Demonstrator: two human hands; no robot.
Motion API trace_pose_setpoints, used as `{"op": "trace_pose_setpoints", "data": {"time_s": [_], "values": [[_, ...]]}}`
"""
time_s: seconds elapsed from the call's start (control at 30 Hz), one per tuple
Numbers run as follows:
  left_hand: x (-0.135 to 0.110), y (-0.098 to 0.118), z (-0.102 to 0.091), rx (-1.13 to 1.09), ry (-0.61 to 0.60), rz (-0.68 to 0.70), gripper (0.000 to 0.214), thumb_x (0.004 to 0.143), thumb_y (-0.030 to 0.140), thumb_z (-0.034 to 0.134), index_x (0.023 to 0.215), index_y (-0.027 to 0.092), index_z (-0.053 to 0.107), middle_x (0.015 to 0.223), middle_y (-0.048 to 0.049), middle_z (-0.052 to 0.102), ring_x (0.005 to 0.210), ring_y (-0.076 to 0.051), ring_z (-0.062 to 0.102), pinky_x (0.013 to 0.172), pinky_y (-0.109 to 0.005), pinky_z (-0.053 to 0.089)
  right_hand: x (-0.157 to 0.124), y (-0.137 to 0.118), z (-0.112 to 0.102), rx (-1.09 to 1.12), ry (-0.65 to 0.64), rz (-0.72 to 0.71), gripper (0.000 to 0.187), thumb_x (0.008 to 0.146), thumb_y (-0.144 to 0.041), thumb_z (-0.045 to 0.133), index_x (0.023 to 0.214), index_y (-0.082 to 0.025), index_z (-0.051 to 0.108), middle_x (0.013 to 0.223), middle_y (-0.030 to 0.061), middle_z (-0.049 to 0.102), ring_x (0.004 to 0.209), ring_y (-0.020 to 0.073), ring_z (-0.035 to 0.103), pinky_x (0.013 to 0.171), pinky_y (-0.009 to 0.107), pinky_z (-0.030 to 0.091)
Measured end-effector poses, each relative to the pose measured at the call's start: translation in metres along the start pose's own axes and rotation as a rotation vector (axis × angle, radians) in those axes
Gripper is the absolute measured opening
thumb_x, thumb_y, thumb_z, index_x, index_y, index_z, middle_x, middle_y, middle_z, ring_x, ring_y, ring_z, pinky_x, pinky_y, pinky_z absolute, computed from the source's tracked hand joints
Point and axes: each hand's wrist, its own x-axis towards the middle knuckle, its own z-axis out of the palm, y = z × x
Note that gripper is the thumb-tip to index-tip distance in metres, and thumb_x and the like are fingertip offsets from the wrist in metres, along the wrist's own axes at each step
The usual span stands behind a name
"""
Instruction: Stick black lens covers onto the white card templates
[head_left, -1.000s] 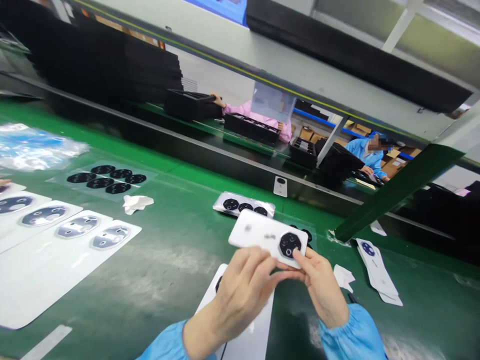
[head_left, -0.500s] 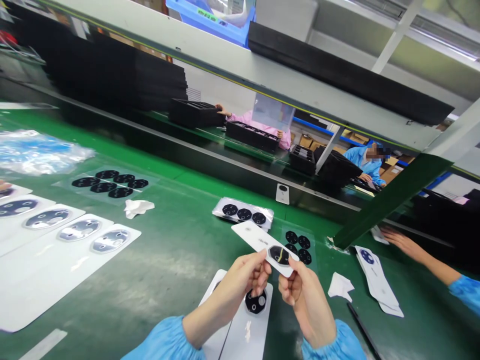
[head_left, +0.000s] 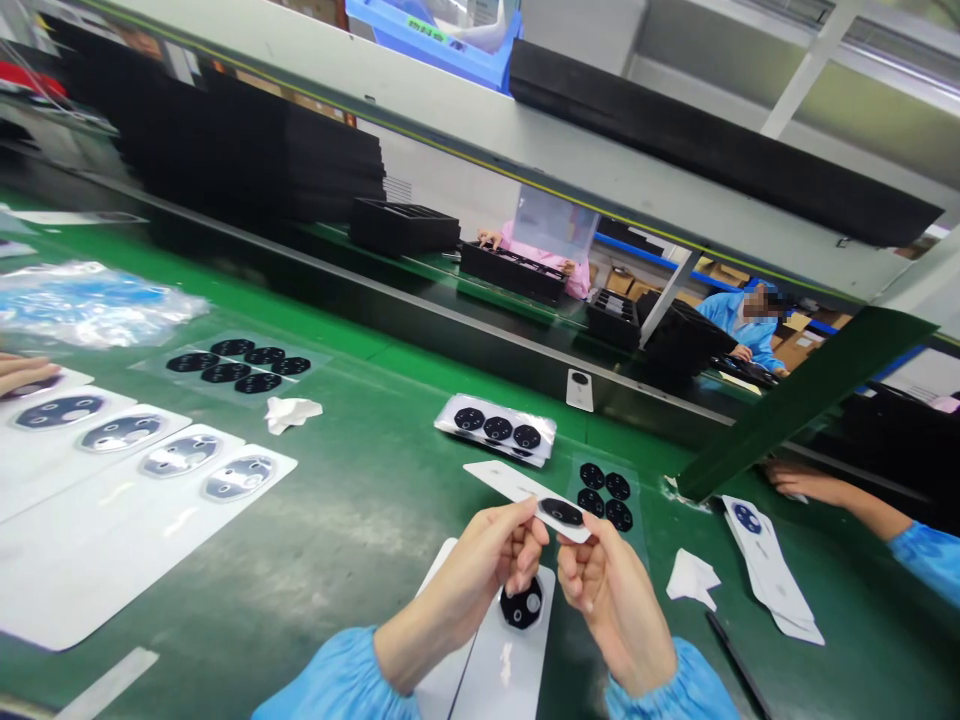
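Note:
Both my hands hold a white phone back cover [head_left: 507, 480] with a black round camera module, tilted almost edge-on above the green table. My left hand [head_left: 491, 560] pinches its near edge beside the module. My right hand [head_left: 600, 585] grips the same end from the right, thumb at the module. Under my hands lie two more white covers [head_left: 499, 660], one with a black camera module [head_left: 522, 603]. Sheets of black round lens parts [head_left: 606, 494] and a foil strip of three [head_left: 496, 429] lie just beyond.
White covers in a row [head_left: 150, 470] lie at left, with a co-worker's fingers [head_left: 22, 370] at the edge. Another sheet of black parts [head_left: 236, 363], crumpled white scraps [head_left: 291, 410], and plastic bags [head_left: 90, 300] are nearby. A stack of covers [head_left: 772, 575] lies right, near another person's hand [head_left: 799, 482].
I have tilted the cover from face-up to nearly edge-on and lowered it a little. A co-worker's hand reached in at the right.

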Motion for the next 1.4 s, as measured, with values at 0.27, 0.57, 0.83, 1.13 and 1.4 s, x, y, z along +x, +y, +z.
{"op": "trace_pose_setpoints", "data": {"time_s": [0.27, 0.57, 0.83, 1.13, 1.4], "values": [[-0.001, -0.003, 0.003, 0.087, -0.033, 0.084, 0.032, 0.075, 0.045, 0.066, 0.075, 0.015, 0.056, 0.057, 0.0026, 0.053, 0.051, -0.010, 0.048, 0.053, -0.023, 0.038, 0.000, 0.005, 0.002, -0.231, -0.048, -0.101, 0.043, 0.076, -0.055, 0.062, 0.067, -0.013, 0.061, 0.055, 0.0016, 0.058, 0.047, 0.0085, 0.049, 0.041, 0.018, 0.033], [0.000, -0.011, 0.001, 0.163, 0.078, 0.206, 0.028, 0.075, 0.037, 0.065, 0.090, 0.015, 0.058, 0.086, -0.0030, 0.061, 0.073, -0.015, 0.052, 0.063, -0.026, 0.045, 0.014, 0.031, -0.001, -0.396, -0.016, -0.342, 0.037, 0.080, -0.048, 0.061, 0.102, -0.018, 0.062, 0.097, 0.0055, 0.065, 0.077, 0.0169, 0.059, 0.056, 0.025, 0.049], [0.003, -0.017, 0.000, 0.113, 0.167, 0.335, 0.025, 0.078, 0.036, 0.062, 0.095, 0.017, 0.059, 0.098, -0.0051, 0.064, 0.092, -0.020, 0.054, 0.080, -0.029, 0.043, 0.024, 0.041, 0.007, -0.371, 0.035, -0.419, 0.029, 0.083, -0.042, 0.058, 0.097, -0.017, 0.064, 0.093, 0.0046, 0.068, 0.073, 0.0143, 0.058, 0.062, 0.025, 0.049], [0.011, -0.017, -0.004, 0.162, 0.183, 0.396, 0.027, 0.077, 0.032, 0.063, 0.100, 0.017, 0.061, 0.102, -0.0062, 0.066, 0.097, -0.022, 0.057, 0.086, -0.030, 0.043, 0.030, 0.047, 0.006, -0.345, 0.163, -0.445, 0.032, 0.077, -0.041, 0.063, 0.095, -0.015, 0.063, 0.087, 0.0060, 0.069, 0.070, 0.0156, 0.060, 0.059, 0.027, 0.049], [0.016, -0.025, -0.006, 0.231, 0.257, 0.433, 0.024, 0.077, 0.031, 0.061, 0.096, 0.017, 0.060, 0.092, -0.0047, 0.066, 0.084, -0.019, 0.058, 0.073, -0.027, 0.046, 0.034, 0.057, 0.007, -0.366, 0.186, -0.472, 0.033, 0.077, -0.042, 0.062, 0.096, -0.015, 0.064, 0.091, 0.0075, 0.071, 0.078, 0.0191, 0.064, 0.065, 0.029, 0.050]]}}
